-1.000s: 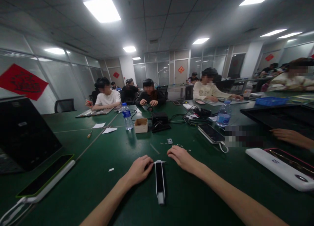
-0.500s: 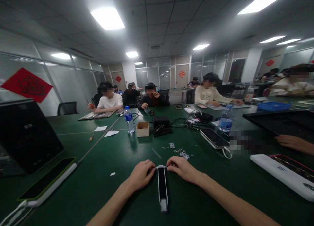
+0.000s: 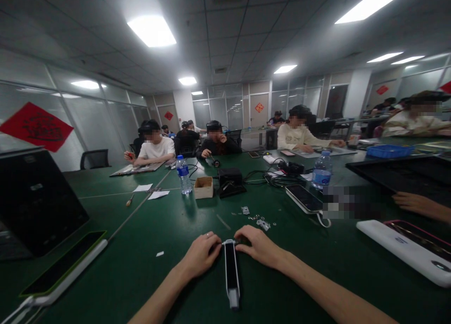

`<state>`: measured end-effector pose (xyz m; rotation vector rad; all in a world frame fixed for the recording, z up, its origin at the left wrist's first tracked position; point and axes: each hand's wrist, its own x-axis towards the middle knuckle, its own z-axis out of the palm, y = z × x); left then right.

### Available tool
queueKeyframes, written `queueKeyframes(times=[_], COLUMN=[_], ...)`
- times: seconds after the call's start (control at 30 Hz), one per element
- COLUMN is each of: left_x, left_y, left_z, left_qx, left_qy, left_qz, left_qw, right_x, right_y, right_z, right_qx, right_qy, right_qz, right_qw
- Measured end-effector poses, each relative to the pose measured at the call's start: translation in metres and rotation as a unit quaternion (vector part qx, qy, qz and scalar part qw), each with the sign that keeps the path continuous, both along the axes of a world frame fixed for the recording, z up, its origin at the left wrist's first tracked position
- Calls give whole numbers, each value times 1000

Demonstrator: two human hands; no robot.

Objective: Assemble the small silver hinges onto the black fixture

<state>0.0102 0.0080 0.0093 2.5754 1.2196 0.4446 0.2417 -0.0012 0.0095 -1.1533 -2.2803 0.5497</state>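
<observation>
A long narrow frame with white edges, a black middle and a grey block at its near end lies on the green table in front of me. At its far end, the fingertips of my left hand are closed on the left side of a thin crosspiece. From the right, my right hand has its thumb and fingers curled at the other side of that end, partly hiding what they touch. Just beyond the hands lie a bent silver metal piece, another silver piece and several tiny rings.
Water bottles, a small cardboard box and a charging phone stand or lie farther out. A black monitor-like panel is at left; a white power bank and a co-worker's hand are at right.
The view has shifted slightly, so everything sits a little more to the left. The fingers of my right hand have moved a bit at the frame's far end; my left hand keeps its place.
</observation>
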Motion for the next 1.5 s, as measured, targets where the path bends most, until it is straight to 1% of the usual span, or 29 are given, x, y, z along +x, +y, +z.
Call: queueKeyframes(times=[0.1, 0.33, 0.43, 0.5, 0.57, 0.63, 0.67, 0.73, 0.83, 0.93, 1.03, 1.13, 1.23, 1.33, 1.4, 1.5], left_x=[-1, -1, 1, 1, 0, -1, -1, -2, -3, -3, -4, -4, -3, -3, -2, -1], left_y=[1, 1, 0, 0, 0, 0, 0, 0, 0, 0, 1, 2, 3, 4, 4, 5], left_z=[-1, -3, -1, 0, 1, 1, 1, 1, 0, -1, -3, -3, -4, -5, -5, -3], left_qx=[-5, 11, 7, 3, 1, -1, -3, -6, -7, -9, -11, -5, -2, 5, 14, 18], left_qy=[0, -8, -3, 1, 2, 3, 3, 0, -4, -9, -13, -10, -10, -14, -14, -12], left_qz=[2, -3, 3, 5, 3, 2, 2, 4, 7, 6, 3, -1, -6, -11, -16, -19], left_qw=[1000, 1000, 1000, 1000, 1000, 1000, 1000, 1000, 1000, 1000, 1000, 1000, 1000, 1000, 1000, 1000], right_x=[1, -2, 2, 9, 19, 30, 35, 43, 47, 44, 42, 45, 59, 81, 96, 111], right_y=[0, 0, 1, 5, 11, 18, 22, 27, 31, 30, 28, 29, 34, 43, 50, 55], right_z=[1, -1, 2, 6, 9, 9, 7, 3, -3, -5, -1, 5, 10, 6, 1, -8], right_qx=[17, 54, 90, 130, 166, 177, 171, 143, 96, 83, 78, 78, 109, 131, 124, 84], right_qy=[-27, -65, -86, -103, -127, -159, -176, -198, -202, -196, -160, -94, -50, -58, -82, -117], right_qz=[-2, 9, 4, -30, -98, -176, -205, -230, -218, -209, -202, -193, -213, -258, -284, -285], right_qw=[999, 996, 992, 986, 973, 955, 948, 942, 950, 954, 963, 974, 970, 956, 947, 947])
